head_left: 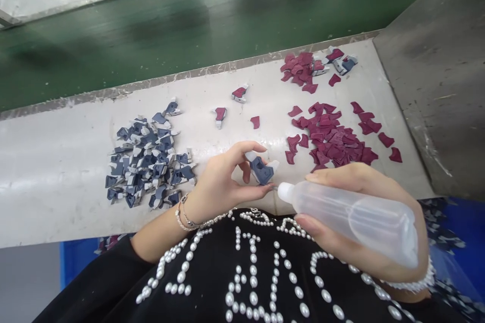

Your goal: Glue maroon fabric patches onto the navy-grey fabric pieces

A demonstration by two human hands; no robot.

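Note:
Between the thumb and fingers of my left hand (223,176) is a small blue-and-white plastic part (262,169), its blue face turned up. My right hand (364,212) is wrapped round a translucent squeeze bottle (348,217) with a white cap and a thin nozzle. The bottle lies tilted, partly filled with clear liquid, and its tip is close to the lower edge of the part; whether they touch I cannot tell. Left of my left hand lies a pile of similar blue-and-white parts (147,161). Beyond my right hand is a heap of flat maroon pieces (333,133).
A second maroon heap (299,68) sits at the back right beside several assembled parts (343,63). Two parts with maroon faces (239,93) and a loose maroon piece (255,121) lie mid-table. A green belt (189,25) runs behind; a metal panel (439,75) stands right. Blue bins (466,217) are below.

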